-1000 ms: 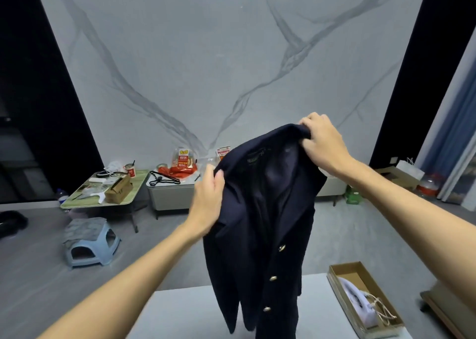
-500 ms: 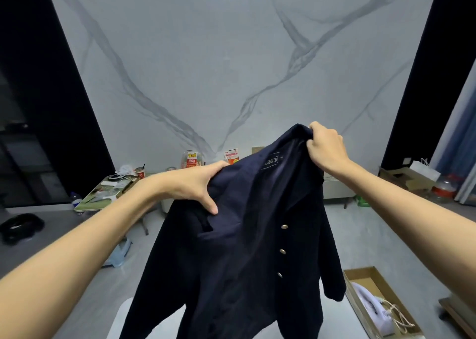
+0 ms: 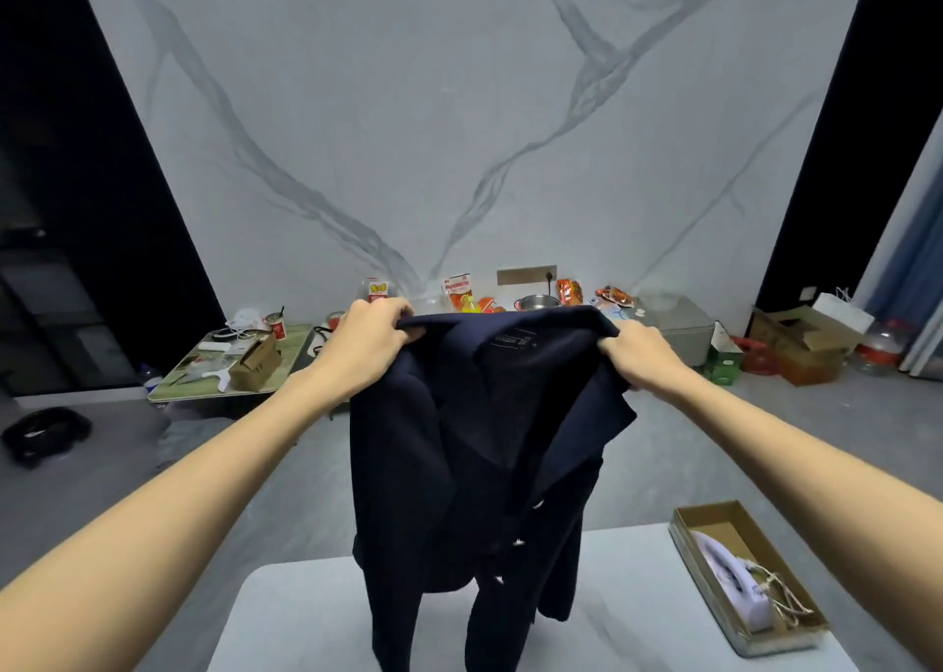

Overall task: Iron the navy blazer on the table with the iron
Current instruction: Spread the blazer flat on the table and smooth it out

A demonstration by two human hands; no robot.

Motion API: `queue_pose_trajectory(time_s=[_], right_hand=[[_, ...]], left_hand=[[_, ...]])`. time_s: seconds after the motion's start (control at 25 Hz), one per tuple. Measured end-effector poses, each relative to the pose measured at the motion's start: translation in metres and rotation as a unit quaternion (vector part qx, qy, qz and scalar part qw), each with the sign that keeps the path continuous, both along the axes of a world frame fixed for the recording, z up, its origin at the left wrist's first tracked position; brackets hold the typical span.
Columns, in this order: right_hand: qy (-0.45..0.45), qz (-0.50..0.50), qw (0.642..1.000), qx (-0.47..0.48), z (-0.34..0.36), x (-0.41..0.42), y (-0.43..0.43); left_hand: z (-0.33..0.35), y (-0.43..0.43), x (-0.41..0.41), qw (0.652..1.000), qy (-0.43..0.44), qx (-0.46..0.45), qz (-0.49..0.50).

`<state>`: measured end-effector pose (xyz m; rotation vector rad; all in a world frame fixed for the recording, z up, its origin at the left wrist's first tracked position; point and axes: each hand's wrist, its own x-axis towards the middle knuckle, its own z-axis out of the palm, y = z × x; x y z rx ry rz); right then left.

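Above the near table (image 3: 286, 620), the navy blazer (image 3: 459, 467) hangs in the air, held up by both hands at its top edge. L hand (image 3: 372, 342) grips the left-side shoulder end, fingers curled over the edge w/ fabric bunched under them. R hand (image 3: 640, 357) is clamped on the opposite end the same way. The collar runs btwn the two fists, approx level, and the neck label (image 3: 513, 339) shows just below it. Lapels fall open, and three pale buttons (image 3: 537, 504) run down the front. The hem and sleeves hang over the tabletop. Can't tell if the lowest part touches it, since it runs out of frame.

At the table's right edge sits an open cardboard box (image 3: 706, 510). The white iron (image 3: 735, 579) lies inside it w/ its cord bundled beside it, well apart from the blazer and w/ no hand on it.

Bkgd: marble-veined wall (image 3: 459, 110), low green table (image 3: 204, 380) w/ clutter at left, grey cabinet (image 3: 678, 324) w/ snack packets at the wall.
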<state>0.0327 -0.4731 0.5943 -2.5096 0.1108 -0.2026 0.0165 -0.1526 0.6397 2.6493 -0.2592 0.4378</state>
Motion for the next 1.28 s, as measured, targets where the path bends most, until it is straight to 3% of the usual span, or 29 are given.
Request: queue_pose_trajectory(time_s=[0.12, 0.24, 0.36, 0.44, 0.68, 0.92, 1.12, 1.28], right_hand=[[0.005, -0.052, 0.978, 0.204, -0.032, 0.007, -0.004], [-0.074, -0.044, 0.909, 0.408, -0.021, 0.030, -0.008], [-0.118, 0.024, 0.863, 0.490, -0.019, 0.036, -0.033], [-0.116, 0.045, 0.862, 0.491, -0.041, 0.025, -0.059], [-0.113, 0.077, 0.869, 0.476, -0.080, -0.006, -0.120], [-0.045, 0.183, 0.923, 0.336, -0.132, 0.004, -0.068], [0.078, 0.208, 0.940, 0.259, -0.270, -0.002, 0.021], [0.147, 0.198, 0.940, 0.235, -0.429, 0.001, 0.089]], left_hand=[[-0.015, -0.030, -0.003, 0.999, 0.015, -0.037, 0.011], [-0.018, -0.057, -0.008, 0.994, 0.012, -0.096, 0.044], [-0.026, -0.101, -0.017, 0.965, 0.083, -0.243, 0.047], [-0.039, -0.139, -0.028, 0.937, 0.156, -0.311, 0.039], [-0.102, -0.248, -0.065, 0.855, 0.334, -0.395, 0.026], [-0.176, -0.214, -0.096, 0.784, 0.382, -0.475, 0.117], [-0.316, -0.135, -0.125, 0.689, 0.440, -0.533, 0.218], [-0.472, -0.065, -0.129, 0.659, 0.506, -0.488, 0.269]])
